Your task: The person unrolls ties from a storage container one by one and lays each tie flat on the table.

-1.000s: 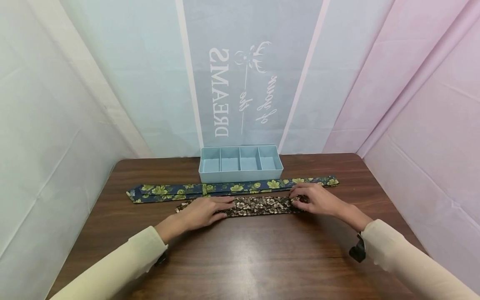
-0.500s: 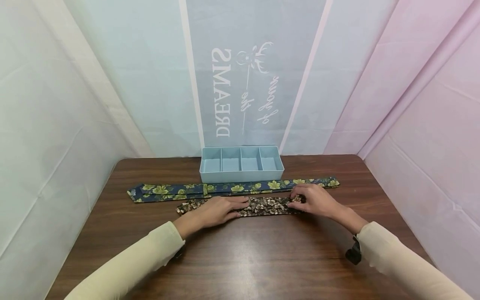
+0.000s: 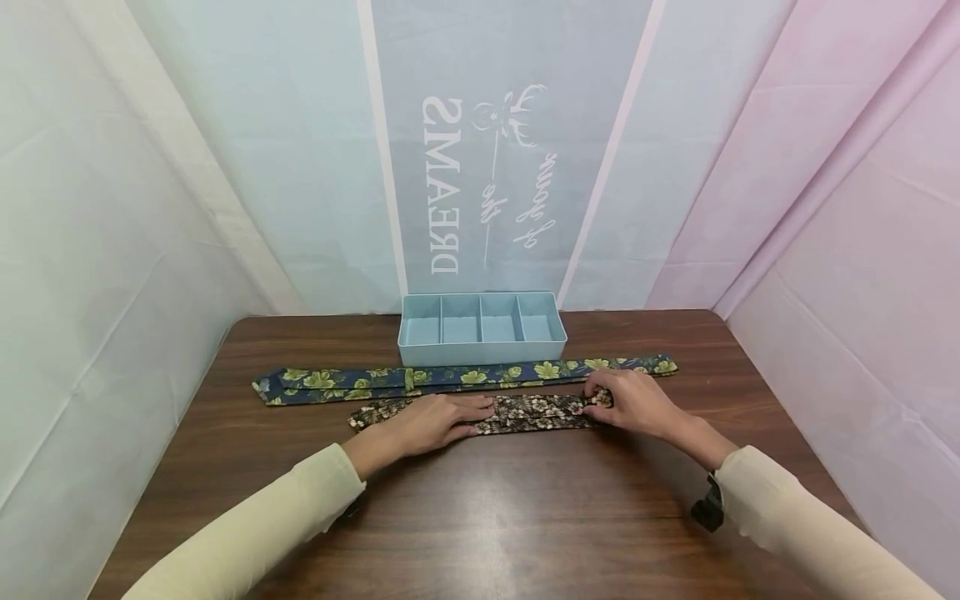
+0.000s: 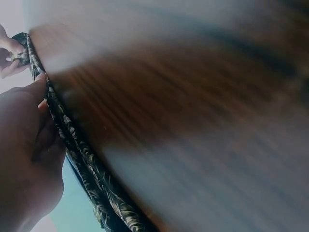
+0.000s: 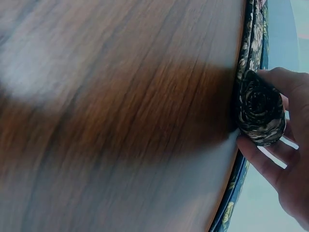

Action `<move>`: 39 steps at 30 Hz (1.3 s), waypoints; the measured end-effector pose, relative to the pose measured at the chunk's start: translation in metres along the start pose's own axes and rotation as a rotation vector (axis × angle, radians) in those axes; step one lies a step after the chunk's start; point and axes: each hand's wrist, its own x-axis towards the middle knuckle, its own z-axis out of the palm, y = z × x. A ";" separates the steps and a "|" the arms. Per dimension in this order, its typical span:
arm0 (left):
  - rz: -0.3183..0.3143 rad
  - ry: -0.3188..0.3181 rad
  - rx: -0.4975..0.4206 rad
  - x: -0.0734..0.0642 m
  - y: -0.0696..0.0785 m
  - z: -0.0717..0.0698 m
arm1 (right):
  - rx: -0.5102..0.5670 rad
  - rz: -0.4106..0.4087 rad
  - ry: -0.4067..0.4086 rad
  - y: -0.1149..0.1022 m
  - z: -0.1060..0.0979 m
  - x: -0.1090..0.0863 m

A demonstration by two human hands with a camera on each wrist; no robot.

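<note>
A dark brown necktie with cream flowers (image 3: 536,407) lies across the table, its right end wound into a roll (image 5: 260,108). My right hand (image 3: 637,402) grips that roll between thumb and fingers; the right wrist view shows the spiral layers end-on. Farther left, my left hand (image 3: 435,423) rests on the flat part of the same tie with its fingers extended. The tie's pointed left end sticks out beyond that wrist. Just behind it, a navy necktie with yellow-green flowers (image 3: 472,377) is stretched out lengthwise, partly covered by my right fingers.
Behind the ties stands a light blue box (image 3: 480,353) split into several compartments in a row. The brown wooden table (image 3: 495,517) ends at a printed cloth backdrop (image 3: 487,183), and pale cloth walls rise on both sides.
My left hand has slid right along the brown tie, baring more of its left end. My right hand has shifted only slightly, still holding the roll.
</note>
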 end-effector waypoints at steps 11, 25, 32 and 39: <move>0.001 0.017 -0.005 -0.012 -0.006 -0.002 | 0.067 -0.081 -0.042 0.010 -0.004 -0.006; 0.002 0.007 -0.046 -0.027 -0.014 -0.009 | 0.083 -0.060 0.028 0.013 -0.005 -0.006; -0.004 -0.005 -0.045 -0.032 -0.016 -0.011 | 0.051 -0.031 0.054 0.021 -0.005 -0.012; -0.012 -0.008 -0.040 -0.036 -0.017 -0.014 | 0.090 -0.005 0.046 0.026 -0.011 -0.016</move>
